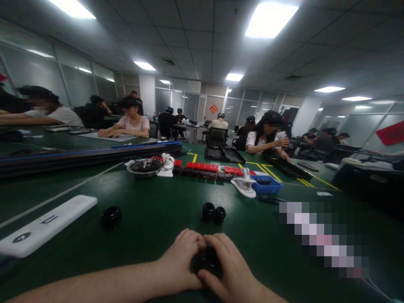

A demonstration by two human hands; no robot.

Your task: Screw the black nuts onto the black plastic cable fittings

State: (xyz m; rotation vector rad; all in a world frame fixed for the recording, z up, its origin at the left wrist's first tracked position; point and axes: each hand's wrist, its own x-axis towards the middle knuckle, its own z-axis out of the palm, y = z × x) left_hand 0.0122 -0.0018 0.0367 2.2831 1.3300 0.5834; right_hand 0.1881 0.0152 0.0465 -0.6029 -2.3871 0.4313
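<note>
Both my hands are wrapped round a glossy black tyre-like ring (208,261) at the bottom centre of the head view. My left hand (181,260) closes on its left side and my right hand (232,267) on its right, with the fingertips meeting near the top. Much of the ring is hidden by the fingers. Just beyond my hands, two similar black rings stand side by side, a larger ring (208,211) touching a smaller ring (219,214). Another black ring (111,216) sits apart on the green table, to the left.
A long white case (50,225) lies at left. Farther back are a metal bowl (143,168), red blocks (202,166), white clamps (246,185), a blue bin (267,184) and a black open case (222,155). Co-workers sit around. A blurred-out object lies at right.
</note>
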